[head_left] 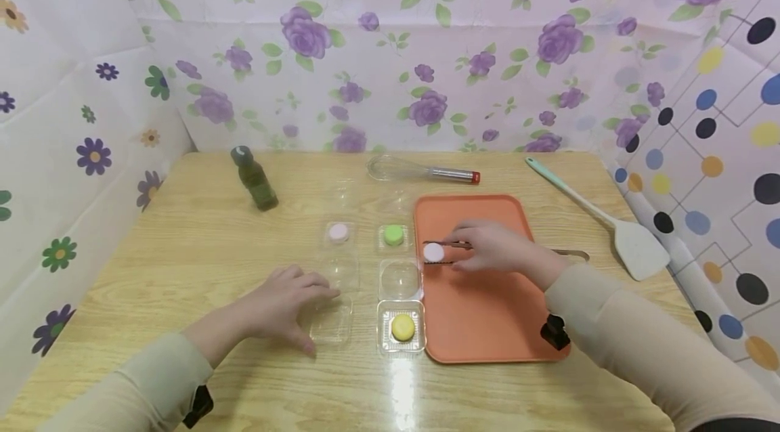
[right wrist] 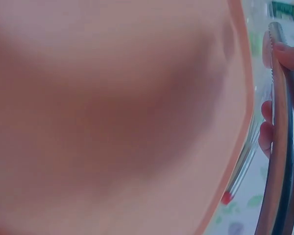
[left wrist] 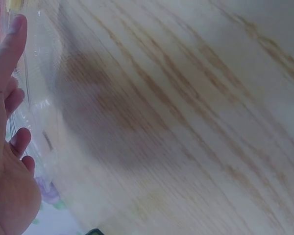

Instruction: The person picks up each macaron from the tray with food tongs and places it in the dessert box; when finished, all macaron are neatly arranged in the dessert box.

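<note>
Gripping hand: your right hand (head_left: pixel 490 248) has its fingers and thumb curled round metal tongs (right wrist: pixel 279 147), whose far end sticks out past the right edge of the tray.
White cookie (head_left: pixel 433 253): pinched between the tips of your tongs, over the left edge of the tray in the head view; whether it is lifted or resting, you cannot tell.
Other hand: your left hand (head_left: pixel 283 303) grips nothing; its fingers reach forward and its thumb stands apart, at the left side of the front left box (head_left: pixel 332 324). Whether it touches the box, you cannot tell.
Orange tray (head_left: pixel 487 330): flat on the worktop (head_left: pixel 170 235), under your right hand and forearm.
Yellow cookie (head_left: pixel 403 328): in the front right box (head_left: pixel 385 344), a see-through one just beside the tray, nearest you on that side.
Green cookie (head_left: pixel 393 235): in the back right box (head_left: pixel 382 245), farther from you and also near the tray's left edge.
Pink cookie (head_left: pixel 338 233): in the back left box (head_left: pixel 328 249), left of the green one.
Whisk (head_left: pixel 441 173): lying behind the tray, its red-tipped handle pointing right.
Spatula (head_left: pixel 640 249): to your right, its broad white blade toward you and its pale green handle end at the back.
Bottle (head_left: pixel 258 185): dark green, at the back left, well apart from the boxes.
Sleeves: beige on both your arms.
</note>
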A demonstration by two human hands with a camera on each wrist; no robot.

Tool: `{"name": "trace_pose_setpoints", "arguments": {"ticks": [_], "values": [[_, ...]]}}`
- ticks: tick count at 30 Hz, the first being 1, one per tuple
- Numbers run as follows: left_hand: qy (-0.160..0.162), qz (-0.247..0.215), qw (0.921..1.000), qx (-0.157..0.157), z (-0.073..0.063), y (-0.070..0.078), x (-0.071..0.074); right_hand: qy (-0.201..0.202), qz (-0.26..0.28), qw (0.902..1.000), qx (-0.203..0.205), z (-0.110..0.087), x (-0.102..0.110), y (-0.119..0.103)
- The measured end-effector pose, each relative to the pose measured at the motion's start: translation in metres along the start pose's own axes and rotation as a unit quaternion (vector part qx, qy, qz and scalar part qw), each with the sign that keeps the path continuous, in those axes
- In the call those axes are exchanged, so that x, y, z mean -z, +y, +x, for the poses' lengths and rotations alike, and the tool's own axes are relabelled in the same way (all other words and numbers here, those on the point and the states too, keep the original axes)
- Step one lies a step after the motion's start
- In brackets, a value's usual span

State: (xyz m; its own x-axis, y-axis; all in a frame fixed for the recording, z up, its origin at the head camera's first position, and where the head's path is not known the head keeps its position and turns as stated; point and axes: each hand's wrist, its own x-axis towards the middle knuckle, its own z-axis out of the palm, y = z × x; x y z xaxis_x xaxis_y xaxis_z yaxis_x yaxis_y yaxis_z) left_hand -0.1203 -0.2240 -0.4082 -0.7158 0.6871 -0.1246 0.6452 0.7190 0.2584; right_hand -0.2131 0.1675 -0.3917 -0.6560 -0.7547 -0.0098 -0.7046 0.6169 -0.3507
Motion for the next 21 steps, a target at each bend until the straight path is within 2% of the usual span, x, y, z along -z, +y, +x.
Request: {"name": "trace_pose_setpoints", "arguments": {"ticks": [9,21], "values": [[0.008,-0.008,0.9999,-0.001,0.001,0.000,-0.001,-0.024,-0.008,0.9968,0.076,0.023,-0.006,-0.032],[0.007,-0.004,1.0000,-0.002,0.004,0.001,-0.002,-0.059,-0.012,0.9913,0.117,0.044,-0.019,-0.072]]}}
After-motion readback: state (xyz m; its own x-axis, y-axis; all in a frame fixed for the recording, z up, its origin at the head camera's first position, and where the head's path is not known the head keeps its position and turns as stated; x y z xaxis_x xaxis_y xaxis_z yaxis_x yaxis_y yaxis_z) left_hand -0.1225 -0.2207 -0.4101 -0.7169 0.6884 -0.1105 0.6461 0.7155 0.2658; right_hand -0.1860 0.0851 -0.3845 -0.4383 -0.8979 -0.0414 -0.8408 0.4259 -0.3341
